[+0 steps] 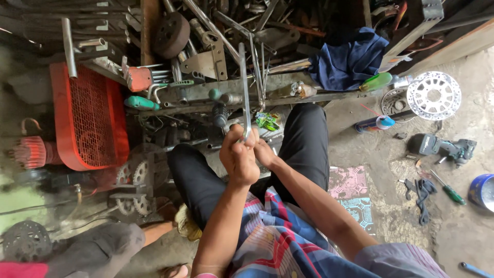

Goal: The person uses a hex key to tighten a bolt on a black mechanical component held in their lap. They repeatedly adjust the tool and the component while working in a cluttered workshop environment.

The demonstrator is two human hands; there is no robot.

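My left hand (238,157) is closed around the lower end of a long flat metal wrench (244,85), which rises away from me toward a cluttered metal rack (206,92). My right hand (263,152) sits just beside the left one, fingers curled against the same end of the tool; its grip is partly hidden behind the left hand. Both hands hover above my knees in black trousers. Just past the hands lies a small green packet (267,121).
An orange mesh-covered machine (90,116) stands at left, with sprockets (134,177) below it. A blue cloth (347,59), a brake disc (434,95), a cordless power tool (442,146), a green-handled screwdriver (448,189) and a blue tub (482,191) lie at right. Another person's leg (103,247) is at lower left.
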